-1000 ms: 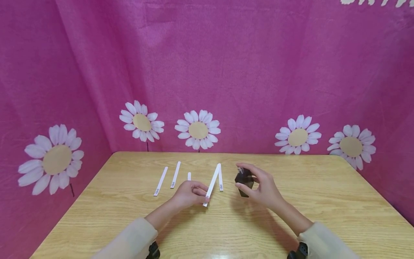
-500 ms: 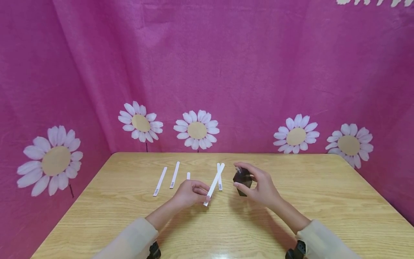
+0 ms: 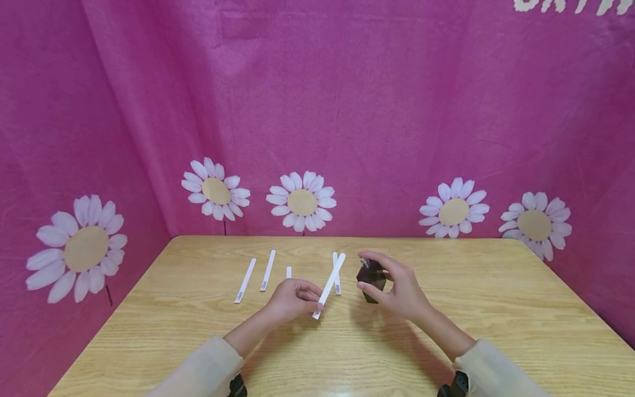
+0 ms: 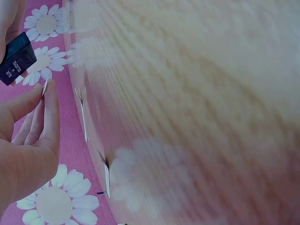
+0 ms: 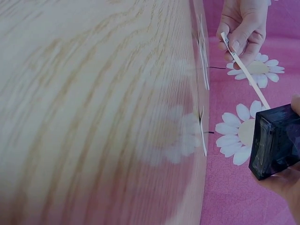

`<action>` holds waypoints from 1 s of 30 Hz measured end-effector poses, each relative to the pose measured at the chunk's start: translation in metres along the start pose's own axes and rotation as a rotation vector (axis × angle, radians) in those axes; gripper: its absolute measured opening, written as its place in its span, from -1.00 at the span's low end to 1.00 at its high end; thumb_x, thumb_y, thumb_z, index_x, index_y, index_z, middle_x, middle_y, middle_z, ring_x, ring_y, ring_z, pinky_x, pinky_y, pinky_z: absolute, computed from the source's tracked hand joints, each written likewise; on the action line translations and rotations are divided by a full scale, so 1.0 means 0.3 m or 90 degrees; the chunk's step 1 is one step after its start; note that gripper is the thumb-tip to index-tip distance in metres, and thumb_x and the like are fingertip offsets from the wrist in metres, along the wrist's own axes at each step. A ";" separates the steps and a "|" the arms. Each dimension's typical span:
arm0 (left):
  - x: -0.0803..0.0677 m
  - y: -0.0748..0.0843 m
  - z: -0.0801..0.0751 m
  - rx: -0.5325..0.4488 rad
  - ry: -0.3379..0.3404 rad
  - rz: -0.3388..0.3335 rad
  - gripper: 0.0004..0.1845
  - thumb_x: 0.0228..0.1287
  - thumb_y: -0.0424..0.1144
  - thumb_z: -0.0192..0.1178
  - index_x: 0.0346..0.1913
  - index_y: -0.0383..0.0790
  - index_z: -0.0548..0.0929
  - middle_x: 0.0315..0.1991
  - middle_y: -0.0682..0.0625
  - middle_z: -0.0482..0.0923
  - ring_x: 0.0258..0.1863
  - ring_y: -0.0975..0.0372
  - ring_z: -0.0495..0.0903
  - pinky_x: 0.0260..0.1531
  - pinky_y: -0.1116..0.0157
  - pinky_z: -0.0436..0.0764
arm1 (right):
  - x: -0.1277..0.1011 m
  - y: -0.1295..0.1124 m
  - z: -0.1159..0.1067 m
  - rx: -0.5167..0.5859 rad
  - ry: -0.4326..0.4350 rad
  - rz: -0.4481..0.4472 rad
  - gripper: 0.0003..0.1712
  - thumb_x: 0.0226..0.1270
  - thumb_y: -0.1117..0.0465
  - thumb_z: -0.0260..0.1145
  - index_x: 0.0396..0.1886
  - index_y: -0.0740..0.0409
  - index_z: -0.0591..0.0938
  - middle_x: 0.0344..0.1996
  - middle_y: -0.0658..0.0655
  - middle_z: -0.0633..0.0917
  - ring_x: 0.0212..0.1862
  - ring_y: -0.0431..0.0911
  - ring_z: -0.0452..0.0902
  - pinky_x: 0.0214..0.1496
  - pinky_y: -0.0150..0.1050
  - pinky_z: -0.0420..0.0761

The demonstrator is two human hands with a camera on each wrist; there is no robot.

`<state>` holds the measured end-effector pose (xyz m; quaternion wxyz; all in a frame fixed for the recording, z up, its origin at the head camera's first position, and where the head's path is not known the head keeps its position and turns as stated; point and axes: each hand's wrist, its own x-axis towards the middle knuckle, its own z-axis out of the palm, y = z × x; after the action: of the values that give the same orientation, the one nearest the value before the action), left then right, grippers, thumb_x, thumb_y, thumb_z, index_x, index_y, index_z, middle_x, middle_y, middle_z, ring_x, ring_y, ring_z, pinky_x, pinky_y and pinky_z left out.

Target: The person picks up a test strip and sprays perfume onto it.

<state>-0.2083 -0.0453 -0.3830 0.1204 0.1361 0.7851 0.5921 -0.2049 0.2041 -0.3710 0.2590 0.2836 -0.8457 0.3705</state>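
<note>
My left hand [image 3: 292, 300] pinches the near end of a white paper strip [image 3: 329, 285], which slants up and to the right above the table. In the right wrist view the same strip [image 5: 246, 75] runs from the left hand's fingers [image 5: 241, 35] toward the bottle. My right hand [image 3: 399, 289] grips a small dark bottle [image 3: 372, 278] just right of the strip's far end. The bottle [image 5: 274, 140] looks black and boxy up close, and the left wrist view shows it [image 4: 16, 58] with a white label.
Several more white strips lie flat on the wooden table [image 3: 496, 309]: two at the left [image 3: 246, 279] [image 3: 268, 269], a short-looking one [image 3: 289, 271] behind my left hand, one [image 3: 336, 273] under the raised strip. A pink daisy-print cloth [image 3: 347, 110] walls the back and sides.
The held strip has swung its far end to the right, toward the bottle, and now crosses over the flat strip. The right hand with the bottle drifted slightly left.
</note>
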 end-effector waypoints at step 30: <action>-0.002 0.000 -0.007 0.003 0.004 -0.006 -0.75 0.07 -0.52 0.31 -0.14 -0.52 0.63 -0.32 -0.34 0.72 -0.46 0.29 0.70 -0.36 0.26 0.78 | -0.002 -0.017 0.002 0.029 0.072 -0.018 -0.39 -0.07 0.32 0.56 0.07 0.07 0.61 -0.09 0.10 0.74 -0.21 -0.23 0.61 -0.29 -0.27 0.78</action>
<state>-0.2084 -0.0476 -0.3824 0.1206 0.1307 0.7876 0.5899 -0.2013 0.2010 -0.3692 0.3052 0.2803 -0.8168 0.4015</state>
